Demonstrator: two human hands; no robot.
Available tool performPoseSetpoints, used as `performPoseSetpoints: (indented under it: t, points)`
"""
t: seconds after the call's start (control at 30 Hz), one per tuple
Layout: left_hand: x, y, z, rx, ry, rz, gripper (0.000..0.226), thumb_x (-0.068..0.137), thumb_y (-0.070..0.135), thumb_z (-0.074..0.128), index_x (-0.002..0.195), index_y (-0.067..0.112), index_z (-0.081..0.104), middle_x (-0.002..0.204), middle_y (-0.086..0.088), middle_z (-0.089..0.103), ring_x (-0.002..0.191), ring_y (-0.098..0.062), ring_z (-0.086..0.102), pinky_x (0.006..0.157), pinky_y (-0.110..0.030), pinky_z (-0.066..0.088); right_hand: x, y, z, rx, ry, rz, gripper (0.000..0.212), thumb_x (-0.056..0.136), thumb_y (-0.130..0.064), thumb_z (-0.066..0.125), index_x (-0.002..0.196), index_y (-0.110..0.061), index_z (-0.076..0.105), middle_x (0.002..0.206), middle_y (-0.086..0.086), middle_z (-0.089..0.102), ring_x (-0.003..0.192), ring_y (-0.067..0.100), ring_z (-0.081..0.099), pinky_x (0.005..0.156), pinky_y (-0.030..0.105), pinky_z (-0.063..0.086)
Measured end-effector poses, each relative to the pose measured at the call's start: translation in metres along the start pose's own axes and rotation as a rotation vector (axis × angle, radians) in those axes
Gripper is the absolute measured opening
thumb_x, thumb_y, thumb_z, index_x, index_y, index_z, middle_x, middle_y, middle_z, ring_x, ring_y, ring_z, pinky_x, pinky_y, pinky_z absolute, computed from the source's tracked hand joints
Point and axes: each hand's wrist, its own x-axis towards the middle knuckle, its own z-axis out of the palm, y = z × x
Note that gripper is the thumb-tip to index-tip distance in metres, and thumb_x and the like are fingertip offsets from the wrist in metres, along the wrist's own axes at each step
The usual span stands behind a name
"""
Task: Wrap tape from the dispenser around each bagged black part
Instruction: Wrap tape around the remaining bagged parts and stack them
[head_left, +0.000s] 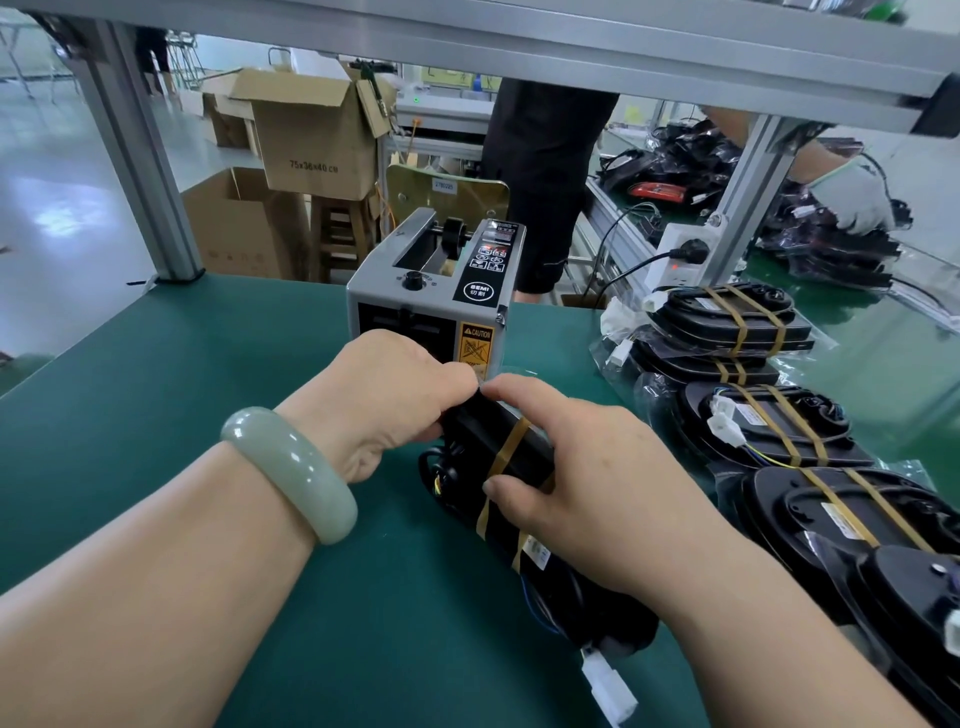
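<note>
Right now the bagged black part (519, 462) lies on the green mat (208, 374) just in front of the tape dispenser (436, 291), running lengthwise from the dispenser's front toward you. Two bands of tan tape (511, 447) cross it. Your left hand (384, 400) has its fingers curled in, pinching the end of the part nearest the dispenser. Your right hand (587, 467) is clamped over the part's right side, with the thumb pressed by the nearer band. Its index finger stretches out to meet your left fingertips. So both hands are holding that one part, and neither is spread wide.

At the end farthest from the dispenser, a white connector (608, 691) sticks out of the bag on its wires. A pale green bangle (291, 473) sits on your left wrist. To the right of the dispenser, a row of taped parts (753, 322) lies overlapping, each with two tan bands. Behind the dispenser stand cardboard boxes (311, 135) and a person in dark clothes (545, 156). Behind it and to the right, a white power strip (680, 254) hangs on the frame. Farther right, a gloved hand (852, 197) rests on a heap of bagged parts.
</note>
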Motion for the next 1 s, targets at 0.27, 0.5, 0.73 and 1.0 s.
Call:
performPoseSetpoints:
  t: [0.27, 0.5, 0.73, 1.0]
  points:
    - [0.0, -0.001, -0.001, -0.002, -0.009, 0.007, 0.019, 0.064, 0.02, 0.065, 0.049, 0.014, 0.055, 0.058, -0.005, 0.056, 0.061, -0.019, 0.059, 0.078, -0.043, 0.06, 0.001, 0.003, 0.004, -0.025, 0.014, -0.033, 0.058, 0.079, -0.045, 0.062, 0.129, -0.052, 0.033, 0.095, -0.008, 0.06, 0.092, 0.018, 0.055, 0.07, 0.026, 0.036]
    - [0.002, -0.009, -0.005, -0.15, -0.043, -0.023, 0.021, 0.086, 0.033, 0.065, 0.081, 0.014, 0.069, 0.079, -0.003, 0.07, 0.061, -0.011, 0.064, 0.055, -0.023, 0.049, 0.001, 0.002, 0.005, -0.029, 0.026, -0.018, 0.053, 0.078, -0.045, 0.063, 0.123, -0.044, 0.036, 0.088, -0.01, 0.058, 0.085, 0.018, 0.054, 0.068, 0.027, 0.038]
    - [0.011, -0.016, 0.01, -0.225, -0.085, -0.099, 0.017, 0.087, 0.032, 0.068, 0.079, 0.018, 0.072, 0.082, -0.006, 0.068, 0.06, -0.009, 0.053, 0.046, -0.016, 0.04, -0.001, 0.006, 0.005, 0.076, 0.028, 0.086, 0.054, 0.074, -0.046, 0.069, 0.105, -0.032, 0.027, 0.095, -0.007, 0.062, 0.084, 0.019, 0.057, 0.07, 0.034, 0.047]
    - [0.014, -0.021, -0.005, 0.105, -0.229, 0.342, 0.013, 0.078, 0.042, 0.07, 0.091, 0.039, 0.073, 0.09, 0.021, 0.073, 0.072, 0.008, 0.063, 0.058, -0.003, 0.042, 0.002, 0.014, 0.0, 0.105, 0.009, 0.098, 0.055, 0.073, -0.051, 0.07, 0.109, -0.029, 0.036, 0.098, -0.008, 0.06, 0.088, 0.016, 0.057, 0.076, 0.032, 0.046]
